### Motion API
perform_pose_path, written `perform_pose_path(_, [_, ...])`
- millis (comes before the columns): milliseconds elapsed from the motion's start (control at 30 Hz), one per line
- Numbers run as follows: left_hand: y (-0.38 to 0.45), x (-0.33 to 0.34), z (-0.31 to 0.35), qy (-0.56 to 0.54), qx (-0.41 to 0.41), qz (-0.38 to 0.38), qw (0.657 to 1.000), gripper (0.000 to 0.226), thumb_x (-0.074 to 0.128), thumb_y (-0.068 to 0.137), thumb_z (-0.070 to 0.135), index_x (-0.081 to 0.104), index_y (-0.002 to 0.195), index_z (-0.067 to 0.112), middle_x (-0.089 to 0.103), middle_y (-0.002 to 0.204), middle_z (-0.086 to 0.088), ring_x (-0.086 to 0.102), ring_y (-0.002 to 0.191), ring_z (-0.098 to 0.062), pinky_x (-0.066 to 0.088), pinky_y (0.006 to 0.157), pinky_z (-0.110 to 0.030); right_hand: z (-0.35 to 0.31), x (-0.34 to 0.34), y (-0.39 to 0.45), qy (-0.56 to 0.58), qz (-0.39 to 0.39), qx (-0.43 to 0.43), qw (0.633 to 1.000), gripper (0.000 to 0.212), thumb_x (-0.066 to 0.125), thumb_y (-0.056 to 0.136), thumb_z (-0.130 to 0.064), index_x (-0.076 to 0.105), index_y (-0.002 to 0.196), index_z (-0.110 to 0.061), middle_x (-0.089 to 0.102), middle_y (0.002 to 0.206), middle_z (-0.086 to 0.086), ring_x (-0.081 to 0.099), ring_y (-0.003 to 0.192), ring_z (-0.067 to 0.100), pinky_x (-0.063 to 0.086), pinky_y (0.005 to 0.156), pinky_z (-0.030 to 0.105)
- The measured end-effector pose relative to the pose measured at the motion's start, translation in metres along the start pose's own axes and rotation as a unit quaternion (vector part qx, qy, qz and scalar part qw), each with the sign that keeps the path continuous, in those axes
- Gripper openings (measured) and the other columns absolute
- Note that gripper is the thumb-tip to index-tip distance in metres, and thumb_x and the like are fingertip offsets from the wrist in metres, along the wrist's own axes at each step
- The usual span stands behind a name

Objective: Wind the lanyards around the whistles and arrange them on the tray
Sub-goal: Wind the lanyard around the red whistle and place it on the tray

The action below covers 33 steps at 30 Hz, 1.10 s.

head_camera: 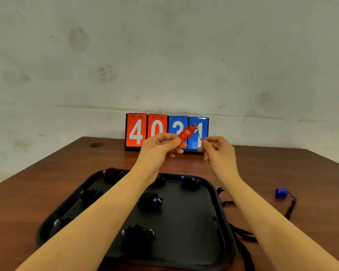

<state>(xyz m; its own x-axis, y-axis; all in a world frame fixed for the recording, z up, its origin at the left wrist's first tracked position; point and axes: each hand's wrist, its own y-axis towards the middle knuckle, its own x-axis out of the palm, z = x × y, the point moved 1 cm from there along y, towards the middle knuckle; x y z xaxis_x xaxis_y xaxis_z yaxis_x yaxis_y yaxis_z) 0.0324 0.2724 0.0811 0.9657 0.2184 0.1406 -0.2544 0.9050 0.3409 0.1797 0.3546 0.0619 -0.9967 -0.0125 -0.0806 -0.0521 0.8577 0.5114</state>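
At the centre of the frame, just in front of the flip scoreboard (166,132), both forearms reach up from the lower corners and meet above the bench (67,173). The left hand (159,147) has its fingers curled, thumb and forefinger pinching the near end of a red whistle (186,133), which tilts up and to the right so its far tip sits over the blue cards. A thin black lanyard (199,135) runs from the ring at that tip down to the right hand (216,151), whose fingers are curled in and pinch the cord; the two hands are near each other but apart.

Below the arms, across the lower middle of the frame, lies a black tray (219,222). Several whistles already wrapped in dark cord rest on it: one with blue showing at the centre (152,201), one at the upper right corner (190,182), one at the upper left (112,174), one on the left side (90,195), one at the lower left (61,223) and one at the lower middle (137,236). Another is partly hidden behind the left wrist.

At the right of the frame a blue whistle (281,192) lies on the bench, well apart from the tray, its black lanyard trailing loose toward the lower right. More loose black cord (241,233) lies just beside the tray's right edge.
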Motion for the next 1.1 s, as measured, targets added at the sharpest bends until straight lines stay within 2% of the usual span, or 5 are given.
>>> perform_pose_path(333, [0.037,-0.004,-0.010,0.024,0.007,0.054,0.998,0.003,0.063,0.085,0.014,0.065,0.087,0.014,0.073,0.077,0.000,0.063,0.061,-0.005,0.045,0.063,-0.024,0.023,0.022,0.009,-0.163,-0.035,-0.103,0.981,0.006,0.064,0.085,-0.016,0.065,0.080,-0.013,0.064,0.072,-0.007,0.060,0.072,0.003,0.045,0.069,0.009])
perform_pose_path(567, [0.035,-0.010,-0.020,0.160,0.084,0.084,0.980,0.006,0.069,0.080,0.014,0.068,0.084,0.018,0.068,0.074,0.007,0.061,0.059,0.004,0.045,0.057,-0.006,0.016,0.026,-0.006,-0.275,-0.173,-0.245,0.913,0.015,0.056,0.089,-0.013,0.064,0.101,-0.014,0.067,0.095,-0.002,0.062,0.086,0.012,0.053,0.078,0.032])
perform_pose_path(833, [0.023,-0.013,-0.026,0.353,0.155,-0.012,0.923,0.018,0.064,0.084,0.016,0.070,0.102,0.019,0.067,0.091,0.011,0.061,0.087,0.004,0.045,0.081,-0.004,0.012,0.020,-0.013,-0.283,-0.096,-0.396,0.868,0.024,0.045,0.091,-0.023,0.065,0.096,-0.009,0.061,0.093,0.001,0.052,0.087,0.010,0.045,0.075,0.022])
perform_pose_path(967, [0.019,-0.012,-0.028,0.346,0.145,-0.028,0.926,0.025,0.065,0.084,0.013,0.068,0.108,0.019,0.067,0.094,0.011,0.062,0.090,0.000,0.047,0.085,-0.010,0.014,0.018,-0.013,-0.240,-0.072,-0.368,0.895,0.025,0.045,0.091,-0.024,0.064,0.097,-0.008,0.053,0.106,0.001,0.052,0.099,0.011,0.048,0.081,0.020])
perform_pose_path(1100, [0.017,-0.012,-0.029,0.318,0.115,-0.033,0.940,0.021,0.070,0.079,0.012,0.067,0.098,0.019,0.067,0.087,0.009,0.063,0.083,0.000,0.049,0.079,-0.009,0.011,0.016,-0.016,-0.174,-0.085,-0.308,0.931,0.015,0.053,0.091,-0.017,0.064,0.097,-0.010,0.062,0.092,-0.004,0.058,0.086,0.006,0.047,0.079,0.014])
